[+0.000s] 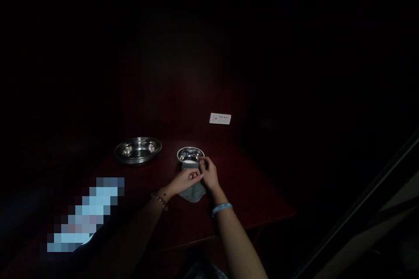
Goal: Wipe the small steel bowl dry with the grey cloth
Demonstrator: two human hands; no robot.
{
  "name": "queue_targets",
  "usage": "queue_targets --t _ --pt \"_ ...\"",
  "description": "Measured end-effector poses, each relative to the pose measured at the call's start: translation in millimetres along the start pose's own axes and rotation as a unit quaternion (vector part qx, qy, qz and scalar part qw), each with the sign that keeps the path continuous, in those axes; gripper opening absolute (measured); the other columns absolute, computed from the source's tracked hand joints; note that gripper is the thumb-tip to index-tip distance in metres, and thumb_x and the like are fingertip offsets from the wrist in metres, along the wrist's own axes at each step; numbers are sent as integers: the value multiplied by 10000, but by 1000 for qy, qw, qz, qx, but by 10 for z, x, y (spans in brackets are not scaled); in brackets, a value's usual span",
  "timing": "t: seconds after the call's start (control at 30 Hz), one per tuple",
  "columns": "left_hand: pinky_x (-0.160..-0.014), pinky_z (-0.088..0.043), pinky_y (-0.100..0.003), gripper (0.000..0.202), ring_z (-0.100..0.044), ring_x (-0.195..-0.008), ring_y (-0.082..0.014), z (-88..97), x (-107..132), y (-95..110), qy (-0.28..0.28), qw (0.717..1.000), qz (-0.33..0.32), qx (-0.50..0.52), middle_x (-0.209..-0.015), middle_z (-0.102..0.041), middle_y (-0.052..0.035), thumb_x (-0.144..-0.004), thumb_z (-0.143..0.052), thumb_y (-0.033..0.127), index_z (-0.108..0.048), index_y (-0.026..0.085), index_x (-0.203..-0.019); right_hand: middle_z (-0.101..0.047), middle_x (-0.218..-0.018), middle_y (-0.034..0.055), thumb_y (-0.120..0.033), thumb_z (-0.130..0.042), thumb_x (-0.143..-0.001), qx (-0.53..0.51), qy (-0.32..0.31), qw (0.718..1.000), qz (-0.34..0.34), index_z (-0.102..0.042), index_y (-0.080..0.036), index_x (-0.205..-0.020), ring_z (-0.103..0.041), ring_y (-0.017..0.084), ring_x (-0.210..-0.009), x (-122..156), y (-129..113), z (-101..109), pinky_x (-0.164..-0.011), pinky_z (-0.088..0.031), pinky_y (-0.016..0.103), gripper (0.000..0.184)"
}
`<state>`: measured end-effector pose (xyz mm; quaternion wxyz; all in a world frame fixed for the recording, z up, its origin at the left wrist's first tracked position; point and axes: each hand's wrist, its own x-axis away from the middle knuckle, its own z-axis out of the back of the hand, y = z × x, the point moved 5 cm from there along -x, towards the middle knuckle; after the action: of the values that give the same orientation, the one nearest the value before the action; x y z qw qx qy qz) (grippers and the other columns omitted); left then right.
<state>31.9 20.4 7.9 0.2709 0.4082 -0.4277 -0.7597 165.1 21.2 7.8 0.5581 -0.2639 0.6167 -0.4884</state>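
A small shiny steel bowl [188, 152] stands on the dark red table, with something pale in its bottom. A grey-green cloth [194, 194] lies against its near side and spreads toward me in a rounded edge. My left hand [190, 178] is closed over the cloth, fingers curled, just in front of the bowl. At the bowl's right rim, my right hand [210, 174] is closed in a pinch, thumb and forefinger together at the cloth's upper corner. Dim light hides exactly what the right fingertips grip. The two hands nearly touch.
A wide steel basin [139, 161], apparently stacked, sits at the table's back left. On the wall behind is a white power socket [220, 118]. A blurred-out bright screen shape [88, 213] is at the left. The table's [248, 187] right edge fades into darkness.
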Motion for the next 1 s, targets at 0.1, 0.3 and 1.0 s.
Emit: queue_targets --t 0.1,0.3,1.0 --pt "-472 -350 -259 231 -494 -528 -140 -10 -19 -19 -4 998 9 59 -596 -542 3 -827 -588 401 -597 202 -710 -666 -888 15 -279 -611 -744 -21 2 1000 -21 -687 -260 -898 -580 204 -874 -14 26 -17 -887 -433 332 173" --pt "-536 -386 -277 169 -525 -523 -151 43 -49 -101 10 1000 13 11 -556 -550 4 -803 -569 339 -578 191 -722 -684 -879 10 -294 -616 -683 -87 60 992 -70 -678 -240 -845 -585 198 -897 -67 115 48 -889 -435 308 182" --pt "-527 -393 -254 262 -479 -542 -106 190 -54 -74 137 989 26 42 -696 -543 36 -758 -670 417 -535 203 -824 -708 -727 12 -417 -814 -639 -259 -83 937 -219 -705 -171 -878 -624 146 -662 78 30 -189 -661 -469 251 360"
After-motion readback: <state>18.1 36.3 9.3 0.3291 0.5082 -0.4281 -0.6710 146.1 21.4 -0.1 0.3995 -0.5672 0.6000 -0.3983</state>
